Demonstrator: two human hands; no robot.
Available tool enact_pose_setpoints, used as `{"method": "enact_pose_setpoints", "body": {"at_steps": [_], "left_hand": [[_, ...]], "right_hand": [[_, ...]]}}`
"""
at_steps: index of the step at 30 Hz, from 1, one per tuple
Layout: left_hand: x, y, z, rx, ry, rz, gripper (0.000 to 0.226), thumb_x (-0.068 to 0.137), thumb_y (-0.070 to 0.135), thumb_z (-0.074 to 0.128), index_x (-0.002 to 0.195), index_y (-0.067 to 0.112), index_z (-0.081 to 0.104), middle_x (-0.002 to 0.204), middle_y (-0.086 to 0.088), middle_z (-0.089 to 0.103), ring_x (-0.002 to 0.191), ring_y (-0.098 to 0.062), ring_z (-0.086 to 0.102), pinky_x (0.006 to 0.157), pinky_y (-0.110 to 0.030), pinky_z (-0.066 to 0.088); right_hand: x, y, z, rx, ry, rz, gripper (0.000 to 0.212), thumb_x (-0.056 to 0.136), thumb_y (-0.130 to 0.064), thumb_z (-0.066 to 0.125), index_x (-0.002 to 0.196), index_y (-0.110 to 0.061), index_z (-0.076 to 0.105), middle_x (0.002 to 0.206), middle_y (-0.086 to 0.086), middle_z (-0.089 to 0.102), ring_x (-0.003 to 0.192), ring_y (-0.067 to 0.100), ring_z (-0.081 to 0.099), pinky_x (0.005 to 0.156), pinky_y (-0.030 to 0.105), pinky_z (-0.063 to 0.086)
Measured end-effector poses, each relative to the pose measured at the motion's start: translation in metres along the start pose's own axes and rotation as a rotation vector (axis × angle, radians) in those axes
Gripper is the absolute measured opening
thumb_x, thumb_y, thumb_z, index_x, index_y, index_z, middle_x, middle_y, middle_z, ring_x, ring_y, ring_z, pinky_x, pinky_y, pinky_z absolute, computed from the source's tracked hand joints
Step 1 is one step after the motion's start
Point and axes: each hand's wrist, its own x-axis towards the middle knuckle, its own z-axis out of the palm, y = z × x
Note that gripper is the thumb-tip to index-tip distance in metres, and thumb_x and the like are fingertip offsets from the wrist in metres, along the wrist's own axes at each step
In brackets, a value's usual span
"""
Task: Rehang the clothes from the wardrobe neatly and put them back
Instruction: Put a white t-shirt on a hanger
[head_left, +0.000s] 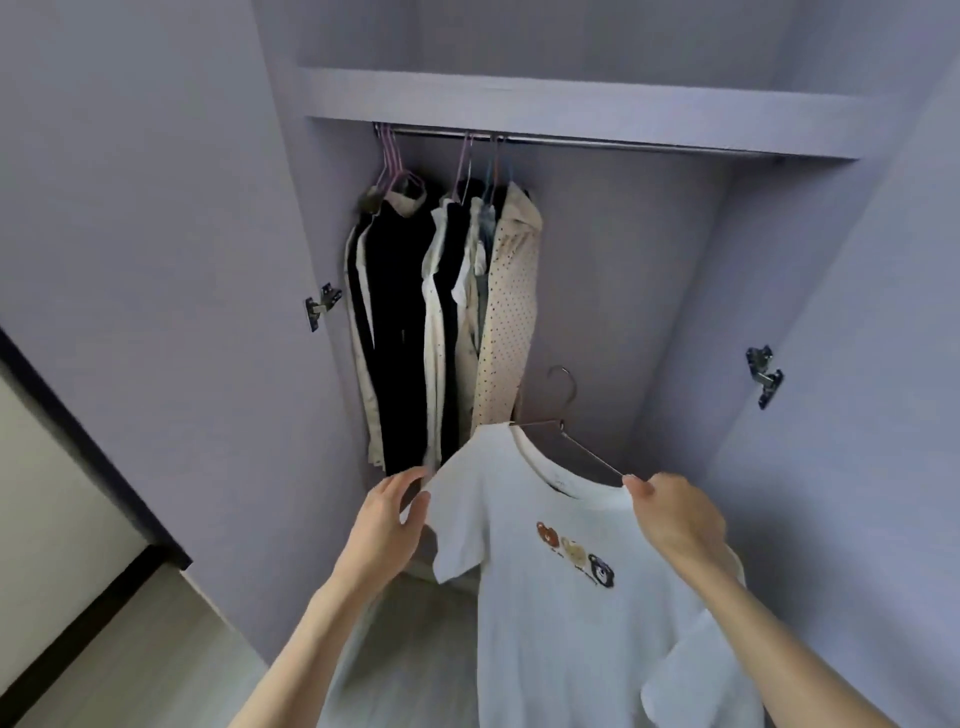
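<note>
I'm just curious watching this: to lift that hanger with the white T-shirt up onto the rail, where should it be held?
Probably at the neck just under the hook of the wire hanger, coming from above and in front. That part is bare of the T-shirt, and the hook stays free to catch the rail.

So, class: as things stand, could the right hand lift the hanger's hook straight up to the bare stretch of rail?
Probably yes. The right hand pinches the hanger end, and the rail directly above is bare; the hung clothes crowd only its left part.
</note>
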Motion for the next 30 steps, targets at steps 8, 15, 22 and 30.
{"method": "enact_pose_setpoints", "body": {"at_steps": [8, 15, 22, 30], "left_hand": [[0.089, 0.047, 0.036, -0.002, -0.076, 0.074, 0.037, 0.099, 0.027, 0.039, 0.135, 0.019, 0.045, 0.137, 0.004, 0.046, 0.124, -0.016, 0.045, 0.098, -0.023, 0.034], [0.157, 0.077, 0.058, 0.082, 0.017, 0.205, 0.039, 0.097, 0.027, 0.045, 0.136, 0.025, 0.044, 0.144, 0.004, 0.039, 0.137, -0.015, 0.028, 0.110, -0.029, 0.021], [0.238, 0.092, 0.057, 0.217, 0.148, 0.273, 0.050, 0.095, 0.019, 0.048, 0.143, 0.018, 0.034, 0.149, -0.009, 0.030, 0.140, -0.027, 0.022, 0.112, -0.044, 0.022], [0.355, 0.089, 0.058, 0.404, 0.142, 0.368, 0.059, 0.094, 0.023, 0.049, 0.147, 0.018, 0.022, 0.153, -0.013, 0.017, 0.142, -0.034, 0.009, 0.111, -0.060, 0.014]], "right_hand": [[0.079, 0.002, 0.007, 0.528, -0.119, 0.211, 0.037, 0.098, -0.031, 0.038, 0.072, -0.006, 0.047, 0.084, 0.011, 0.053, 0.081, 0.027, 0.048, 0.070, 0.031, 0.036], [0.132, -0.033, -0.017, 0.718, -0.004, -0.008, 0.037, 0.099, -0.015, 0.035, 0.062, -0.016, 0.033, 0.065, -0.004, 0.040, 0.064, 0.016, 0.043, 0.052, 0.016, 0.031], [0.193, -0.072, -0.041, 0.851, -0.005, -0.181, 0.035, 0.099, -0.016, 0.036, 0.065, -0.022, 0.033, 0.065, -0.006, 0.038, 0.057, 0.005, 0.036, 0.049, 0.007, 0.036], [0.280, -0.131, -0.045, 0.902, 0.102, -0.166, 0.035, 0.099, -0.018, 0.036, 0.064, -0.016, 0.036, 0.063, -0.003, 0.037, 0.054, 0.007, 0.033, 0.044, 0.015, 0.030]]}}
